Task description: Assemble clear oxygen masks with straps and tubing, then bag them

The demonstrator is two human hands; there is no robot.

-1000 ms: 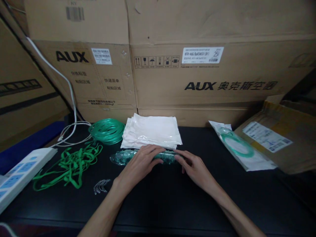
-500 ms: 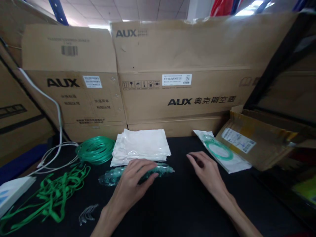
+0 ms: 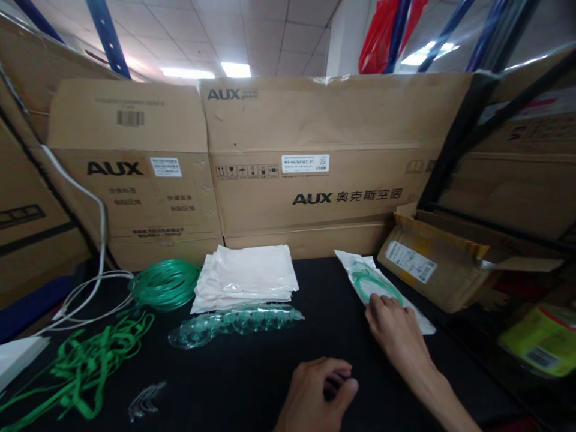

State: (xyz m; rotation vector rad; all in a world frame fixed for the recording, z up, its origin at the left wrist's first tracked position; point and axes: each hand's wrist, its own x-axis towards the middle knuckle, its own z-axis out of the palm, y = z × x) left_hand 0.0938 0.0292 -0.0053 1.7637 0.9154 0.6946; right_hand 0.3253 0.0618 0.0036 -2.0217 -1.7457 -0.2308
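My right hand (image 3: 393, 330) rests on a clear-and-white pouch (image 3: 420, 321) with coiled green tubing (image 3: 362, 277) inside. Its fingers curl down over the near-left part of the pouch; the thumb is hidden. Low in the middle, my left hand (image 3: 319, 393) hovers with bent fingers, a gap between thumb and fingertips and nothing in it. Farther back lies a long clear bag of nested greenish plastic pieces (image 3: 238, 321), apart from both hands. Behind it sits a stack of white pouches (image 3: 247, 273).
At left are a coil of green tubing (image 3: 165, 285), tangled green straps (image 3: 96, 360), small clear bent strips (image 3: 146, 401) and a white cable (image 3: 101, 219). An opened carton (image 3: 414, 261) stands at right, near a yellow pack (image 3: 542, 339). Large cardboard (image 3: 315, 132) walls the back.
My left hand has left the bag of greenish pieces and come toward me and right. My right hand has reached rightward onto the tubing pouch. The view has tilted up and turned slightly right.
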